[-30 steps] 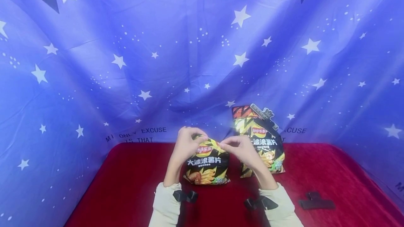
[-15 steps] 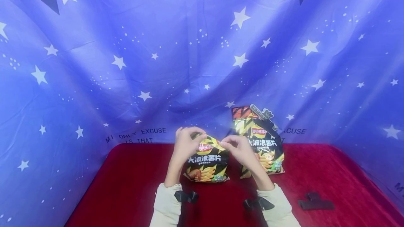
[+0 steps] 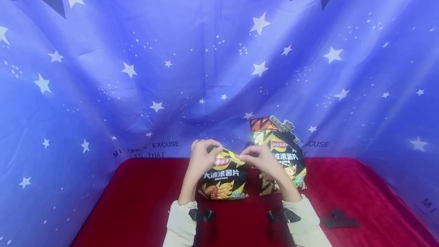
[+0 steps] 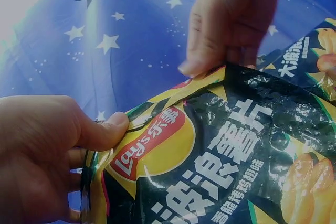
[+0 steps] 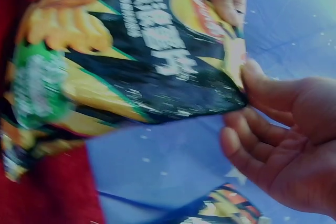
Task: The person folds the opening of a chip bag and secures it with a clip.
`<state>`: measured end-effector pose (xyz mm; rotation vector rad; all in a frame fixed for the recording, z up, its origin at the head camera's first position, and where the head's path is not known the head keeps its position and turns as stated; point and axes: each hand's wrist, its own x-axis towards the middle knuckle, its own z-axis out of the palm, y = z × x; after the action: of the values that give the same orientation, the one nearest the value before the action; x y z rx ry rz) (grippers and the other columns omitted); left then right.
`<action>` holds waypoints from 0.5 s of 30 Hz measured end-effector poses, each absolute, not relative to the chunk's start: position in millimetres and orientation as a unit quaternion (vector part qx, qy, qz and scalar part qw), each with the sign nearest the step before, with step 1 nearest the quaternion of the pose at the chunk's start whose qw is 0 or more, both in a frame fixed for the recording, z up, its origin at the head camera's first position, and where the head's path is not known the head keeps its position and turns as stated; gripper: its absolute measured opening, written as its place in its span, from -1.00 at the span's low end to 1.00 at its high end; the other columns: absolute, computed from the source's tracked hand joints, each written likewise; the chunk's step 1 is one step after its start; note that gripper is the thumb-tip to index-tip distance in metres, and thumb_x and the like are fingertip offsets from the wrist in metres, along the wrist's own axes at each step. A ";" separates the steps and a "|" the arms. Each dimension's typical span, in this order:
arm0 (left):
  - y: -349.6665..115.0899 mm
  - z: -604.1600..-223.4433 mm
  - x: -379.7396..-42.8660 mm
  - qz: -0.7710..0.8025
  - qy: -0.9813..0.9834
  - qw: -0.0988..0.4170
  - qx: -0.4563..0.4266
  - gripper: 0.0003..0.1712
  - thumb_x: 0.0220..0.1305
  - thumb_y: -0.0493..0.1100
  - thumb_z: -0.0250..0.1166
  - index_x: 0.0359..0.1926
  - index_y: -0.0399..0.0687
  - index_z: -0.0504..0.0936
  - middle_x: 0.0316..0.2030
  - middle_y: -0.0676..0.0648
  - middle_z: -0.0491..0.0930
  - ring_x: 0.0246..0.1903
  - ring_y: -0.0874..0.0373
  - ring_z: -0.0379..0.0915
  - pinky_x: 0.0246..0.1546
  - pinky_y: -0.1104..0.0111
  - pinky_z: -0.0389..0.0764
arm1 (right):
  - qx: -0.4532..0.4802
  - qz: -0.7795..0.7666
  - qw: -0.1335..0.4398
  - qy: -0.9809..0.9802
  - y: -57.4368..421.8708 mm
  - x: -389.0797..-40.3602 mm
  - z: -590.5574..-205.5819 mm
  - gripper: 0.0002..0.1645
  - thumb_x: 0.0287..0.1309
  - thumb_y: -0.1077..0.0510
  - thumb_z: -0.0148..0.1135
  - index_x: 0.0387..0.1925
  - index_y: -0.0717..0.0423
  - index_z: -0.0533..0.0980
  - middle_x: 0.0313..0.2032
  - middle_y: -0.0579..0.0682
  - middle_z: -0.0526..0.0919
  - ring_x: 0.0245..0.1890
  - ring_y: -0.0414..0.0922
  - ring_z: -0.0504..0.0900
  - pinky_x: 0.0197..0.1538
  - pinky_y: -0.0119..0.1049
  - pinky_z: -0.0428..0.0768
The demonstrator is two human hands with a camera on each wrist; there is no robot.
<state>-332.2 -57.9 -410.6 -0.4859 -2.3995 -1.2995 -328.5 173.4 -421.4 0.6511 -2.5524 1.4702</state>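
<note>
A black and yellow Lay's potato chip bag (image 3: 223,184) stands upright on the red cloth between my two hands. My left hand (image 3: 203,157) pinches its top left corner, with the thumb (image 4: 113,129) on the front beside the logo. At the top right corner, the thumb and fingers of my right hand (image 3: 260,161) pinch the edge. Along the top, a strip of the bag (image 4: 181,90) looks folded over. In the right wrist view the same bag (image 5: 147,61) stretches between both hands, somewhat blurred.
Behind my right hand stands a second chip bag (image 3: 298,167), its top folded and held by a dark clip (image 3: 285,129) with pale markings. Another dark clip (image 3: 340,220) lies on the red cloth (image 3: 144,201) at the right. A blue star-printed curtain (image 3: 205,68) hangs behind the table.
The head view has shifted slightly. Both hands keep their pinch on the chip bag's top corners, with only small movements.
</note>
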 end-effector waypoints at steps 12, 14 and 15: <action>-58.7 -413.8 -335.0 -0.459 -0.849 0.192 -0.176 -0.94 0.25 -0.24 0.41 -0.26 -0.07 0.79 -0.26 -0.08 0.81 -0.06 -0.10 0.63 0.52 -0.21 -0.03 | 0.242 0.307 -0.018 -0.920 239.0 -333.5 -365.2 -0.87 0.24 0.13 0.37 -0.23 0.10 0.70 -0.26 -0.03 0.79 -0.24 -0.18 0.71 -0.01 -0.13 0.72; -58.8 -413.9 -335.6 -0.460 -0.850 0.190 -0.175 -0.94 0.26 -0.23 0.41 -0.25 -0.06 0.78 -0.25 -0.08 0.80 -0.05 -0.10 0.63 0.52 -0.20 -0.04 | 0.253 0.277 -0.056 -0.925 253.1 -332.7 -362.8 -0.90 0.19 0.16 0.41 -0.28 0.12 0.70 -0.31 -0.05 0.79 -0.29 -0.18 0.71 -0.07 -0.22 0.73; -58.8 -413.9 -335.6 -0.460 -0.850 0.188 -0.174 -0.94 0.26 -0.23 0.41 -0.25 -0.06 0.78 -0.24 -0.08 0.80 -0.05 -0.10 0.63 0.53 -0.19 -0.04 | 0.260 0.265 -0.074 -0.926 260.4 -332.1 -363.1 -0.91 0.16 0.19 0.42 -0.30 0.14 0.70 -0.34 -0.05 0.79 -0.32 -0.19 0.72 -0.11 -0.29 0.73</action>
<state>-335.6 -58.8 -413.9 -0.4906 -2.3915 -1.2952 -332.1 260.4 -363.1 0.8575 -3.0536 0.8744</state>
